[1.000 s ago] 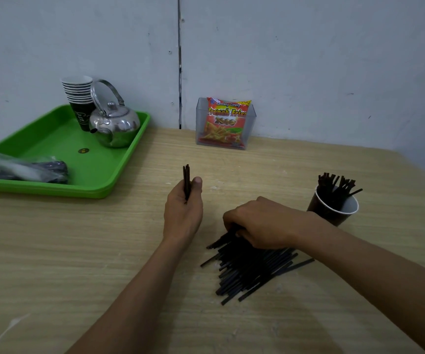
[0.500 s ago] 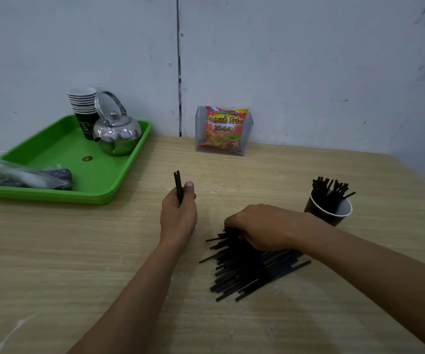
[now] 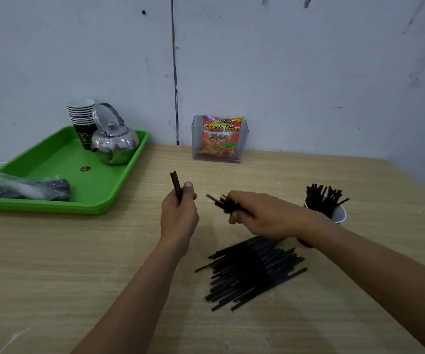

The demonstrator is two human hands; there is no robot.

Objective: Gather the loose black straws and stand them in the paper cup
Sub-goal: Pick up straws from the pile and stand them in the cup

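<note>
Right now your left hand is curled round a few black straws, thumb pressed along them, and they stand nearly upright out of the top of your fist. It sits over the bench, up and to the left of the pile of loose straws. Your right hand is raised above the far end of that pile, fingers closed on a small bunch whose ends stick out leftward, toward the left hand. The two hands are near each other but apart.

The pile itself lies flat on the bench, the straws roughly side by side and slanting from lower left to upper right, with a few ends poking out unevenly. The paper cup stands to the right of the pile and a little beyond it, partly behind your right wrist. It holds a cluster of upright straws fanning out over its rim.

Far to the left of the pile sits a green tray. It carries a steel kettle, a stack of paper cups behind the kettle, and a clear plastic bag with something dark inside near the tray's front edge. Straight beyond the pile, against the wall, a clear holder holds an orange snack packet printed "French Fries".
</note>
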